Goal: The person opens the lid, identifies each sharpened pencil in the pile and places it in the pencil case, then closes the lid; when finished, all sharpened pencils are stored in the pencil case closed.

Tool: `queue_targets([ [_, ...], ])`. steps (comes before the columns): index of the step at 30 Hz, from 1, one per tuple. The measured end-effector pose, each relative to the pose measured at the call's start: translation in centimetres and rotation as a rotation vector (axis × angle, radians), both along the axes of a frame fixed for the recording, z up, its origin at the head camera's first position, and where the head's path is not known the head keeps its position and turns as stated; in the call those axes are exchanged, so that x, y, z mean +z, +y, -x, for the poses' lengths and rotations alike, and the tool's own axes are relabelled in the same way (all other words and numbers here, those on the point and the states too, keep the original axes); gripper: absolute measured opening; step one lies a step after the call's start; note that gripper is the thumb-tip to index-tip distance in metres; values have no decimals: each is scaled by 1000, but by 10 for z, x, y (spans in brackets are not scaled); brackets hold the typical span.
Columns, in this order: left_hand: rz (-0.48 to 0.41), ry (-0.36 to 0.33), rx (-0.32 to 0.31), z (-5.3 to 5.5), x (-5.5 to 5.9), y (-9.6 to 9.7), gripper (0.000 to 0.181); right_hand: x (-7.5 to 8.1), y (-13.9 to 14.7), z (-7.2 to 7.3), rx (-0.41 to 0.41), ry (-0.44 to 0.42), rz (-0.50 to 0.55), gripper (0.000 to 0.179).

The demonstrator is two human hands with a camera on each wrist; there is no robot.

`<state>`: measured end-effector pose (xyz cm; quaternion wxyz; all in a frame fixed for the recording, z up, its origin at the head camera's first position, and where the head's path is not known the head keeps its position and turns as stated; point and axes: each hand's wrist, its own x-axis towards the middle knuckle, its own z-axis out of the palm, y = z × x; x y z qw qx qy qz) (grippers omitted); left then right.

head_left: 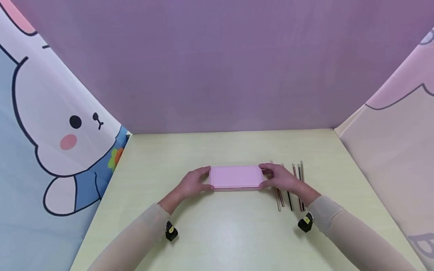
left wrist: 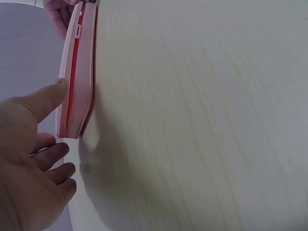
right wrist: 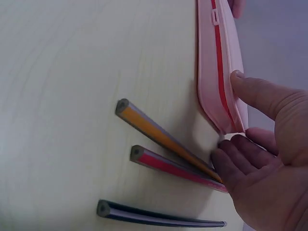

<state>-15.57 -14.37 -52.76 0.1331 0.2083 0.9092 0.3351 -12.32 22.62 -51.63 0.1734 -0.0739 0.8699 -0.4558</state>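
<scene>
A flat pink pencil case (head_left: 236,177) lies lengthwise across the table in the head view, its lid on top. My left hand (head_left: 194,183) grips its left end, with the thumb (left wrist: 50,98) on the near edge. At the opposite end my right hand (head_left: 279,177) holds the case, its thumb (right wrist: 255,91) pressed on the near edge of the lid. A red strip and a small rectangular tab (right wrist: 216,17) show along the case's front side. The fingertips on the far side are partly hidden.
Several pencils lie on the table under and beside my right forearm, among them an orange one (right wrist: 159,134), a pink-red one (right wrist: 178,171) and a dark one (right wrist: 154,217). A purple panel (head_left: 230,67) stands behind the table (head_left: 217,233), with patterned cloths at both sides.
</scene>
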Motion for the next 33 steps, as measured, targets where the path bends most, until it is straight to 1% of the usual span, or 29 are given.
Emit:
queue_targets([
  [4, 47, 17, -23, -1, 0, -2, 90, -1, -2, -2, 26, 40, -56, 88],
  [7, 63, 10, -28, -2, 0, -3, 88, 1, -2, -3, 41, 64, -95, 86],
  [11, 73, -6, -13, -2, 2, -2, 84, 3, -1, -2, 55, 89, -127, 85],
  [15, 70, -4, 7, -3, 2, 1, 83, 4, -1, -2, 65, 106, -164, 85],
  [23, 65, 9, 37, -4, -4, 2, 85, 3, -1, -3, 73, 144, -240, 87],
  [27, 85, 26, 45, -5, -5, 1, 86, 2, -1, -1, 94, 173, -260, 88],
  [29, 102, 33, 46, -5, -5, 1, 86, 0, -1, -1, 103, 183, -262, 89],
  [33, 132, 43, 30, -5, -1, -1, 87, -3, -2, 0, 113, 185, -249, 90],
])
